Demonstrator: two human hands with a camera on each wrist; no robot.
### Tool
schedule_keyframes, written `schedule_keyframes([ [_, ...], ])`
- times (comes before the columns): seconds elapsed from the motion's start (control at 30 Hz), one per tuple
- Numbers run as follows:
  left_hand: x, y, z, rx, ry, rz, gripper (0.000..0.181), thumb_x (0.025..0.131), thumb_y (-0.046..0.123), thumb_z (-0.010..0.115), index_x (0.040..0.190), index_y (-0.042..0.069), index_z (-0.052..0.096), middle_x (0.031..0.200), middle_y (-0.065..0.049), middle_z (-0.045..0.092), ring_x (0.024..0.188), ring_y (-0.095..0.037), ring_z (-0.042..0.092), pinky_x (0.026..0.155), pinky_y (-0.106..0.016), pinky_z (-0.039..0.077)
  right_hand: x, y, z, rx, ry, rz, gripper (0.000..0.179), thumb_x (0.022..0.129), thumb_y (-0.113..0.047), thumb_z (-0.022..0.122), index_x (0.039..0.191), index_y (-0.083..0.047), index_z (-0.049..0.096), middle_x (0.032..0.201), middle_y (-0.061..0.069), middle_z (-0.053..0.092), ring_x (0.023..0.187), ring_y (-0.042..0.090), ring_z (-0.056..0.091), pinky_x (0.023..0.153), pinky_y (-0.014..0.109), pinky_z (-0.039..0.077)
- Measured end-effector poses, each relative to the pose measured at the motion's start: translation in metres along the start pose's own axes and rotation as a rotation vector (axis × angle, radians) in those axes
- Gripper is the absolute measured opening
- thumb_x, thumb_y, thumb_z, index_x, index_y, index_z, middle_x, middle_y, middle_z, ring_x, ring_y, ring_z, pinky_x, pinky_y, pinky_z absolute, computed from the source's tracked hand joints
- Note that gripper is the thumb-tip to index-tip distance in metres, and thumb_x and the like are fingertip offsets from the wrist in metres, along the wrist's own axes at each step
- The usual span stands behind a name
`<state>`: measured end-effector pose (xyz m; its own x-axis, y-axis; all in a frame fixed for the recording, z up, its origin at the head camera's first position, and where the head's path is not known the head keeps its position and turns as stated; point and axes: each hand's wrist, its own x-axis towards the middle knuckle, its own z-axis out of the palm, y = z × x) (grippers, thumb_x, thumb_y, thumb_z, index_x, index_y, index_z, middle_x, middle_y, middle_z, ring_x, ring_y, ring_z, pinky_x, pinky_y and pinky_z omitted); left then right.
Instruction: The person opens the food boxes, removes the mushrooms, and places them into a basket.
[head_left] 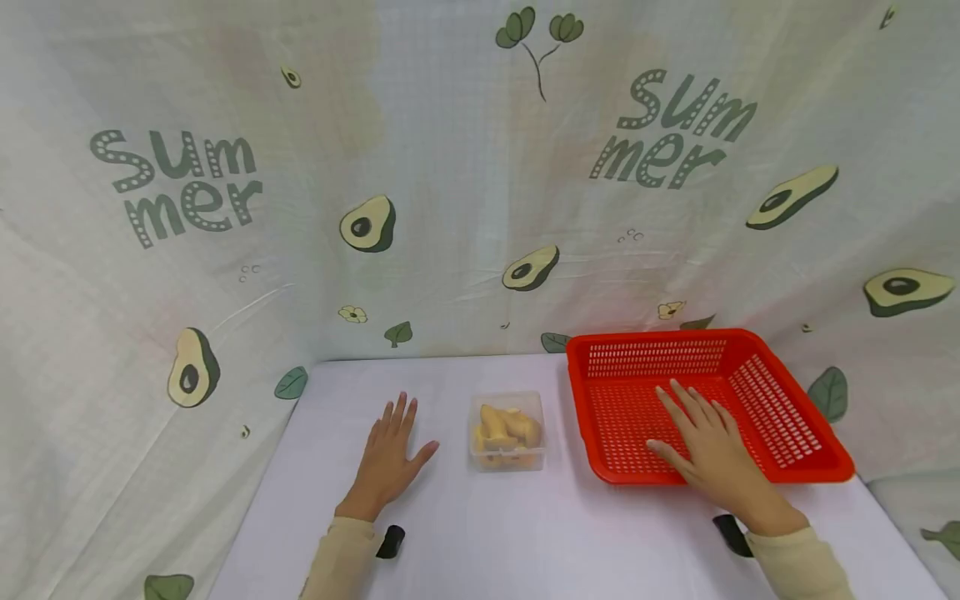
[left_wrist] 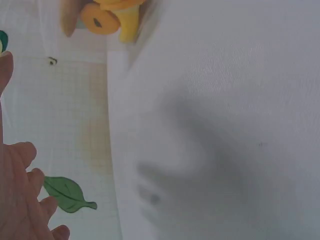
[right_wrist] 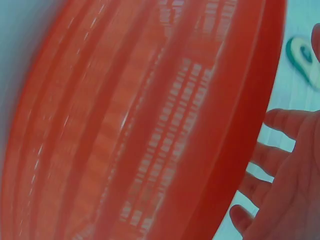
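My left hand is spread flat, palm down, left of a small clear plastic box. Its thumb points toward the box without touching it. Inside the box lie several yellow and tan pieces; the left wrist view shows some of them, including a yellow-orange piece with a dark mark. Fingers extended and apart, my right hand hovers over the front part of a red mesh basket. In the right wrist view, the basket's outer wall is close, and the hand holds nothing.
Both things stand on a white table, the basket at its right side. A printed cloth with avocados and lettering hangs behind and around the table. Dark bands show at both wrists.
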<state>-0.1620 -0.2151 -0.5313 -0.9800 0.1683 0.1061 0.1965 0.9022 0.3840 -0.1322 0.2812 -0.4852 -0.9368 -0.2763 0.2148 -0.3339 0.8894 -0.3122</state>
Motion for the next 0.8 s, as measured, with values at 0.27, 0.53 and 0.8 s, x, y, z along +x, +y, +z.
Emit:
schedule_keyframes([
  [0.27, -0.002, 0.019, 0.015, -0.067, -0.011, 0.058, 0.093, 0.098, 0.055, 0.065, 0.167, 0.004, 0.028, 0.175, -0.016, 0.021, 0.159, -0.044, 0.022, 0.125, -0.067, 0.028, 0.013, -0.043, 0.016, 0.0, 0.075, -0.13, 0.081, 0.097, -0.045, 0.074, 0.159, -0.003, 0.044, 0.163, 0.024, 0.038, 0.144, 0.052, 0.039, 0.115, 0.074, 0.03],
  [0.53, -0.004, 0.036, 0.032, -0.174, 0.005, 0.141, 0.098, 0.095, 0.055, 0.07, 0.167, 0.004, 0.027, 0.173, -0.015, 0.026, 0.157, -0.042, 0.029, 0.122, -0.064, 0.036, 0.023, -0.079, 0.036, 0.019, 0.125, -0.242, 0.08, 0.09, -0.037, 0.082, 0.155, -0.003, 0.05, 0.158, 0.021, 0.047, 0.14, 0.045, 0.048, 0.116, 0.069, 0.033],
  [0.8, -0.005, 0.051, 0.041, -0.28, -0.032, 0.104, 0.103, 0.094, 0.049, 0.075, 0.169, 0.007, 0.019, 0.173, -0.017, 0.026, 0.157, -0.039, 0.03, 0.124, -0.06, 0.034, 0.031, -0.109, 0.052, 0.019, 0.139, -0.317, 0.082, 0.091, -0.044, 0.081, 0.155, -0.003, 0.049, 0.156, 0.02, 0.05, 0.139, 0.04, 0.051, 0.117, 0.065, 0.038],
])
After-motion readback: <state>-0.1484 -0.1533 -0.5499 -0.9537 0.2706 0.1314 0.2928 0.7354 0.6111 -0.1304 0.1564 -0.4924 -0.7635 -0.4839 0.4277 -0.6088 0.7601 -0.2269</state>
